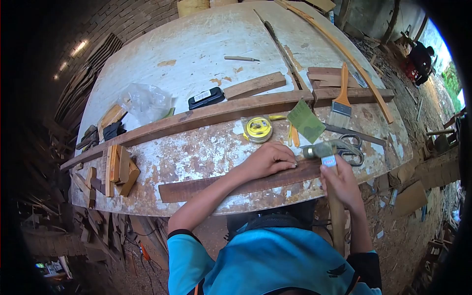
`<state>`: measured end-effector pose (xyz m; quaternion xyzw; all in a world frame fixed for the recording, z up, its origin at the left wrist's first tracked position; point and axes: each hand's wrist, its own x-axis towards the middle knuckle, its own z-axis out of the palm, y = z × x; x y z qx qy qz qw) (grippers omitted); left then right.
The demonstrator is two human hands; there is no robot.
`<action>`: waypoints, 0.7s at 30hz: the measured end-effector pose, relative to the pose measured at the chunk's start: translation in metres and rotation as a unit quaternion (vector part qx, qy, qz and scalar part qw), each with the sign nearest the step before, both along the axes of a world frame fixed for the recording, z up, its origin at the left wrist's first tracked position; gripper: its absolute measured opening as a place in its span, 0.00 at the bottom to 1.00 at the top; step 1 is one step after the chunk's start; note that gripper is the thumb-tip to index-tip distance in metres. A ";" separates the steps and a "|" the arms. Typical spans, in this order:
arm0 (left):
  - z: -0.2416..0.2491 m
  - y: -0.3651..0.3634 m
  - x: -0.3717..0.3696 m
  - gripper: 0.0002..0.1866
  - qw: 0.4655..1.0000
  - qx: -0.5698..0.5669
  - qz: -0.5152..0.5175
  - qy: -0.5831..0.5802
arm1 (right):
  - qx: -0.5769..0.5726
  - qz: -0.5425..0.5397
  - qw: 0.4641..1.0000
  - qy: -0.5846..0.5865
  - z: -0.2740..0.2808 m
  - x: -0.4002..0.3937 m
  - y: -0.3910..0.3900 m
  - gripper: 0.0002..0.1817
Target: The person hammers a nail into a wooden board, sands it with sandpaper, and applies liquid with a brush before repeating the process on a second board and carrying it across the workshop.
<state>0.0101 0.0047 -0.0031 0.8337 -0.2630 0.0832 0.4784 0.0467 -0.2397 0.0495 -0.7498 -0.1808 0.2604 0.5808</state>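
One left hand point(275, 159), fingertips together, steadied the board point(265, 183) near the bench's point(275, 198) front edge; right hand point(342, 182) gripped hammer point(318, 150) high, suiting short, square taps.

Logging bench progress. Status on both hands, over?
Left hand on dark board. Right hand gripping hammer near its head. Scissors close beside hammer.

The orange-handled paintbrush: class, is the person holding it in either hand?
No, the paintbrush lies on the table, while the right hand grips a hammer and the left hand is at a dark wooden strip.
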 end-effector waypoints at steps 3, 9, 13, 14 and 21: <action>0.001 0.000 -0.001 0.08 1.000 -0.006 -0.011 0.009 | -0.077 0.041 0.996 -0.016 0.032 -0.025 0.001 0.09; 0.000 -0.001 -0.002 0.08 1.000 -0.004 -0.007 0.006 | -0.127 0.125 0.958 -0.227 0.033 -0.038 0.002 0.16; 0.001 0.000 -0.002 0.09 1.000 0.002 -0.005 -0.002 | -0.104 0.106 0.923 -0.355 0.020 -0.037 0.007 0.15; 0.001 -0.001 -0.002 0.09 1.000 0.002 -0.007 -0.002 | -0.106 0.110 0.916 -0.371 0.017 -0.036 0.007 0.15; 0.001 -0.001 -0.002 0.09 1.000 0.000 -0.006 0.004 | -0.125 0.121 0.943 -0.284 0.026 -0.036 0.008 0.18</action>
